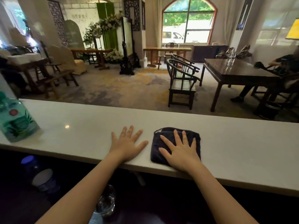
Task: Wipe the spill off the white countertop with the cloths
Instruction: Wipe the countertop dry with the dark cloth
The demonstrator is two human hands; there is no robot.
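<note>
Navy cloth (pixel 175 145) under flat right hand (pixel 180 150); left hand (pixel 127 144) on bare countertop (pixel 242 143)

Window (pixel 187 25) daylight, dim foreground, edges warped, blurred.

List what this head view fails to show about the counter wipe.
- Spill: none discernible on the white countertop; the folded dark navy cloth and flat right hand may cover it.
- Second cloth: none visible; left hand lies bare on the counter.
- Green-tinted clear bottle: cut by left edge, label blurred.
</note>
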